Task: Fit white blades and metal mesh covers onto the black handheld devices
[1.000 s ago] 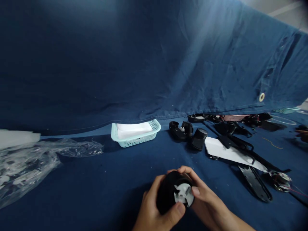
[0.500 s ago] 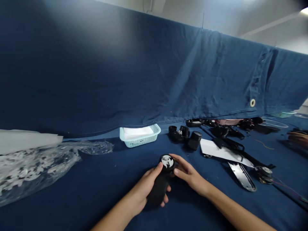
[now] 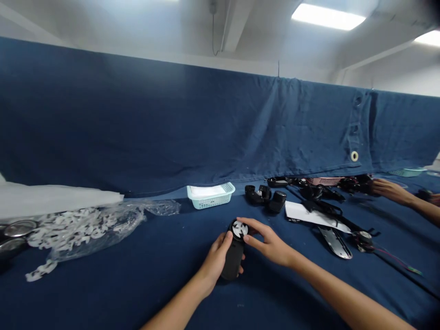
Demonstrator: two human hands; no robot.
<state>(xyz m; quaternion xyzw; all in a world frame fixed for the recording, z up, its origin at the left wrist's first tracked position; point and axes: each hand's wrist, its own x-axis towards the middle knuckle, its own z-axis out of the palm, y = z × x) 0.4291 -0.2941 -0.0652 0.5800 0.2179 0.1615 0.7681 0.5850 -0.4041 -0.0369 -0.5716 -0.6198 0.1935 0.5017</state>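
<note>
My left hand (image 3: 220,256) is wrapped round a black handheld device (image 3: 233,260), with the thumb beside its round head. A white slotted plastic piece (image 3: 239,229) sits in the ring of that head, facing up. My right hand (image 3: 270,240) grips the head's right side between thumb and forefinger, touching the rim by the white piece. The fingertips hide part of the rim, so I cannot tell whether they press on the white piece too. The device is held above the blue cloth, tilted a little.
Left lies a clear bag of white plastic parts (image 3: 79,229) beside round black parts (image 3: 19,229). Ahead are a pale blue basket (image 3: 211,200) and black housings (image 3: 275,201). A white sheet (image 3: 309,214), a casing shell (image 3: 335,243) and a wired motor (image 3: 363,240) lie right. Another person's hand (image 3: 392,190) reaches in.
The view has tilted up and turned slightly left. My right thumb has shifted closer to the white piece. Another person's hand has appeared at the far right. My left hand keeps its hold.
</note>
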